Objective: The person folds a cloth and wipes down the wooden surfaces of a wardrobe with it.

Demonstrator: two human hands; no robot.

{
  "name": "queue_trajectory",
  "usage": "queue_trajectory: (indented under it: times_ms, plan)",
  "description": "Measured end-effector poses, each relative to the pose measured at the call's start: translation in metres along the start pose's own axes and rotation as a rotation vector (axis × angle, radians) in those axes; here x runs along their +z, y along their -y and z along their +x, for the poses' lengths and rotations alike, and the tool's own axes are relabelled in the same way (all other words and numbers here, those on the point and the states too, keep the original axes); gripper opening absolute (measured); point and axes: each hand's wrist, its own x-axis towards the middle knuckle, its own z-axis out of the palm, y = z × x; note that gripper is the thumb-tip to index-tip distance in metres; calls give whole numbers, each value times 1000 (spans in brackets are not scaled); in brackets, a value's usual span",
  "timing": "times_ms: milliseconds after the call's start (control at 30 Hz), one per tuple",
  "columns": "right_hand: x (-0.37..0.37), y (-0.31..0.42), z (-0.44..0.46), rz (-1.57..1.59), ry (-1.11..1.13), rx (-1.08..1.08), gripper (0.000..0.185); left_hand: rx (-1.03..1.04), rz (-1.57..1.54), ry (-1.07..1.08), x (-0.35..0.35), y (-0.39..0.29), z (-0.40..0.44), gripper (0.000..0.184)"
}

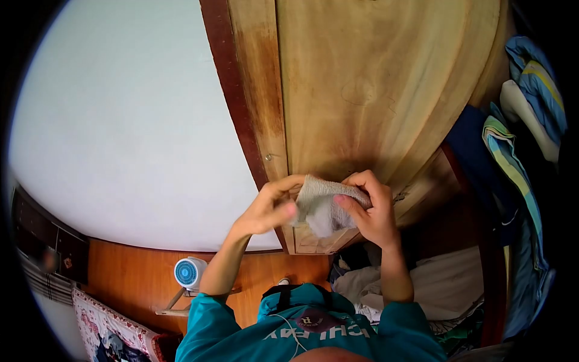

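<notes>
A light grey knitted sock (326, 204), with a ribbed cuff and fuzzy white fabric bunched below it, is held up before the wooden door. My right hand (374, 211) pinches the cuff at its right side, thumb in front and fingers behind. At the left edge of the cuff is my left hand (265, 208), its fingers reaching behind and hooked on the knit. The left thumb is blurred and stands apart from the fabric. The left fingertips are hidden by the cloth.
The wooden door (374, 78) stands close in front, beside a white wall (132, 120). Clothes (512, 163) hang at right, above bundled fabric (440, 283). A small blue-and-white fan (189, 274) is at lower left, near a floral-covered bed (114, 320).
</notes>
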Motion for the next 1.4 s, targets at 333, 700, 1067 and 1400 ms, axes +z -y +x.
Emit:
queue_trajectory:
  times_ms: [333,700,1067,1400]
  plan:
    - [-1,15,29,-445,-86,-480,31,642,812,-361,5,-20,31,33]
    - [15,0,115,-813,-414,-918,22,1150,1434,-604,-40,-43,94,37]
    - [28,-5,104,-876,-505,-638,37,983,1431,-697,-22,-34,97,36]
    - [16,15,157,-773,-595,-844,36,1184,1363,-830,-32,-60,139,37]
